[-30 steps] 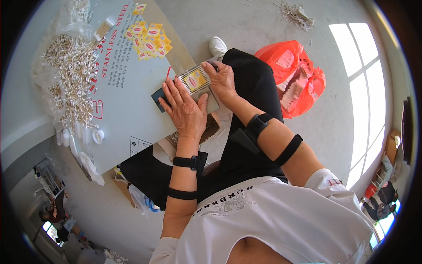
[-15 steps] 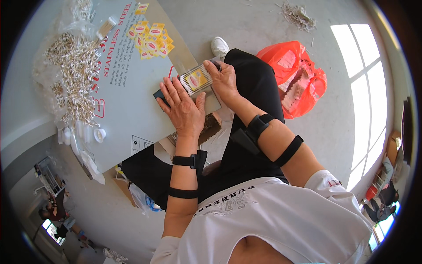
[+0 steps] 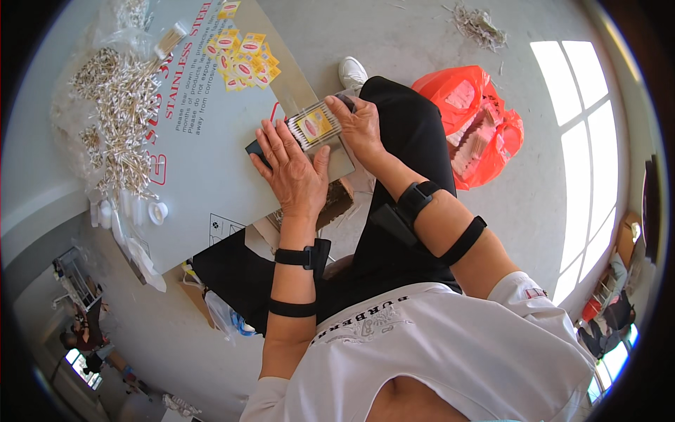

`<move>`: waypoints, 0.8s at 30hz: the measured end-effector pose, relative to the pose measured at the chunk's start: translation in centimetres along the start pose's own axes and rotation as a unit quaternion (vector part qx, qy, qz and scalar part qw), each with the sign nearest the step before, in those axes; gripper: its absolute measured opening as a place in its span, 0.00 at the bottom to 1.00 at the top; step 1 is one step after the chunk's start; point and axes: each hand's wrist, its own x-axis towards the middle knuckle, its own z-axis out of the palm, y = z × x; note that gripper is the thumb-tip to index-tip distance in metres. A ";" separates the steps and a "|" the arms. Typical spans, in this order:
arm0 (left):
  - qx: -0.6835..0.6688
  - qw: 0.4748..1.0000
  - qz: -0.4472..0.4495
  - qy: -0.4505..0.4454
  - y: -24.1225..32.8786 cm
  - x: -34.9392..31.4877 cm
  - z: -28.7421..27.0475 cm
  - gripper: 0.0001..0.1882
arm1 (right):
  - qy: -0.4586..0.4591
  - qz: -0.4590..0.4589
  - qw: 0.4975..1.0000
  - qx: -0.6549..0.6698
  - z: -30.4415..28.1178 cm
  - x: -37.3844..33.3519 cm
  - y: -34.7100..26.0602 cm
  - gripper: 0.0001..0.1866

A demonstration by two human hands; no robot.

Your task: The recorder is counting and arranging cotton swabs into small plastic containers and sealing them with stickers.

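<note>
At the table's right edge lies a flat pack of cotton swabs (image 3: 314, 125) with a yellow and white card among the swabs. My right hand (image 3: 362, 130) grips its right end, thumb on top. Spread flat, my left hand (image 3: 298, 172) has its fingers at the left end of the pack, thumb near its lower side. Under the left fingertips a dark flat object (image 3: 255, 150) shows in part; its kind is hidden. Farther up the table are scattered yellow and white cards (image 3: 246, 63). A large heap of loose cotton swabs (image 3: 116, 119) lies on clear plastic at the left.
A bundle of swabs (image 3: 171, 41) rests beside the heap. White round pieces (image 3: 158, 212) sit by the table's left edge. On the floor to the right stands a red plastic bag (image 3: 508, 141) with packs inside. A cardboard box (image 3: 337, 204) is below the table edge.
Both hands keep nearly the same place. The pack has shifted very slightly in my right hand, and more of its swabs show.
</note>
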 end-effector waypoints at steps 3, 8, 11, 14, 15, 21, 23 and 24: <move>0.014 1.000 0.000 -0.011 -0.2 0.0 0.0 0.47 | -0.008 0.018 1.000 0.008 -0.1 0.1 0.2 0.17; 0.035 0.999 0.004 -0.028 -0.2 0.2 -0.2 0.47 | -0.021 0.011 1.000 0.020 -0.1 0.0 -0.1 0.18; 0.042 0.998 0.003 -0.041 -0.2 0.2 -0.5 0.47 | -0.028 0.012 0.999 0.025 -0.1 0.0 -0.5 0.18; 0.027 0.999 -0.002 -0.035 -0.2 0.2 -0.5 0.47 | -0.031 0.005 0.999 0.015 -0.2 0.1 -0.5 0.18; 0.015 1.000 0.005 -0.019 -0.2 0.0 -0.5 0.46 | -0.028 -0.002 1.000 0.002 -0.3 0.1 -0.4 0.17; 0.018 0.999 0.020 -0.036 -0.2 -0.1 -0.4 0.46 | -0.015 -0.012 1.000 -0.012 0.0 0.1 -0.2 0.17; 0.019 0.999 0.021 -0.036 -0.3 -0.2 -0.3 0.46 | -0.013 -0.009 0.999 -0.028 -0.1 0.1 -0.3 0.17; 0.009 1.000 0.012 -0.021 -0.3 -0.2 -0.2 0.47 | -0.011 -0.005 0.999 -0.044 -0.2 0.0 -0.3 0.17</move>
